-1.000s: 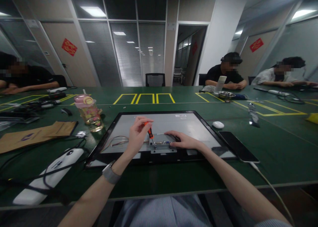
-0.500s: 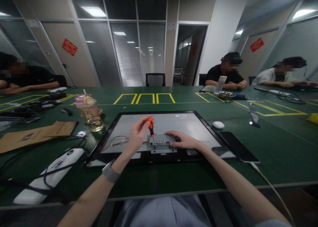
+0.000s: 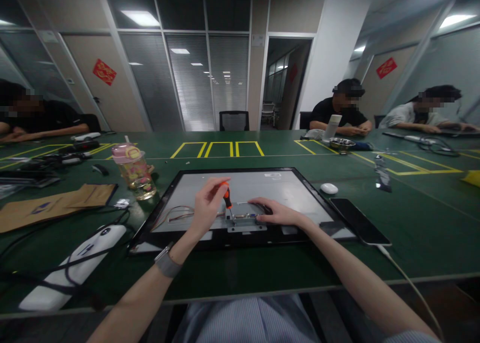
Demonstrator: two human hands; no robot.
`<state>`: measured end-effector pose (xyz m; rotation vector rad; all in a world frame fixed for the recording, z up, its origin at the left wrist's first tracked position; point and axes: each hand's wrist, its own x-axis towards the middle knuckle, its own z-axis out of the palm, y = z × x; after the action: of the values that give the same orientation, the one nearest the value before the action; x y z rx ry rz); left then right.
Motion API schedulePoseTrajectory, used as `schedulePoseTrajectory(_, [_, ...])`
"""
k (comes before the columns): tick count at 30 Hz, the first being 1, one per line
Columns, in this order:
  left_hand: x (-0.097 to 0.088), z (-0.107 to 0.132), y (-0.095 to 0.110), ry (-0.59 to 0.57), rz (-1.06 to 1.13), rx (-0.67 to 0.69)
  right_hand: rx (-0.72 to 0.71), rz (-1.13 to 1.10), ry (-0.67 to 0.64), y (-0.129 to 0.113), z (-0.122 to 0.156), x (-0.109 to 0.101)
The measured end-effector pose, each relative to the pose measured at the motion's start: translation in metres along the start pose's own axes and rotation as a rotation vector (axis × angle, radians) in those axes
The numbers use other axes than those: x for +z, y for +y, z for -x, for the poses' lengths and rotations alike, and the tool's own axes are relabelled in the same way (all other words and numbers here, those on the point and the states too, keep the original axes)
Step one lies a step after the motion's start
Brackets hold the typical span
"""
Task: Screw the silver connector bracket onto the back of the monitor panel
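My left hand [image 3: 207,203] is closed around the orange-and-black handle of a screwdriver [image 3: 227,197]. The screwdriver leans slightly, its shaft pointing down at the left end of a metal bracket with connector ports [image 3: 243,222]. This bracket sits near the front edge of a flat display panel [image 3: 232,188], which lies with its grey metal back up in a black frame. On the bracket's right end, my right hand [image 3: 275,212] grips with thumb and fingers. Thin wires [image 3: 176,212] run over the panel left of the bracket. The screwdriver's tip is too small to make out clearly.
Left of the panel stand a pink-lidred bottle [image 3: 134,170], a paper bag [image 3: 56,205] and a white power strip [image 3: 75,268] with cables. To the right lie a white earbud case [image 3: 329,188] and a phone [image 3: 360,222] on a cable. Several people sit across the table.
The screwdriver's handle has tipped a little to the left, together with my left hand. My right hand stays on the bracket.
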<state>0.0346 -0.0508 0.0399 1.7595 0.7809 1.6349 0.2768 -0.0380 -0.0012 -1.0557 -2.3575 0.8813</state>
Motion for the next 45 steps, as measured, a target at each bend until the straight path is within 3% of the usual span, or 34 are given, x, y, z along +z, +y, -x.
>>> schedulePoseTrajectory(5, [-0.0008,-0.0014,-0.0032,0.064,-0.057,0.052,0.004,-0.01,-0.003,-0.0028,0.0,-0.0008])
schedulePoseTrajectory(12, [-0.0009,0.0005,-0.002,0.002,0.097,-0.071,-0.024,0.008,0.003,-0.0002,-0.0006,0.0001])
schedulePoseTrajectory(20, [-0.001,-0.0019,-0.004,0.118,-0.052,0.011,0.002,0.011,0.004,-0.0001,0.0,-0.0002])
schedulePoseTrajectory(25, [-0.0013,-0.001,-0.0021,0.066,0.091,-0.019,-0.008,0.013,-0.003,0.0002,-0.0001,-0.0007])
schedulePoseTrajectory(32, [0.0,0.0007,-0.0012,0.131,-0.112,0.076,-0.007,-0.001,-0.003,0.003,-0.0005,0.0004])
schedulePoseTrajectory(45, [-0.0051,-0.0024,-0.0024,0.125,-0.084,0.094,0.0,-0.004,-0.002,0.0049,-0.0007,0.0008])
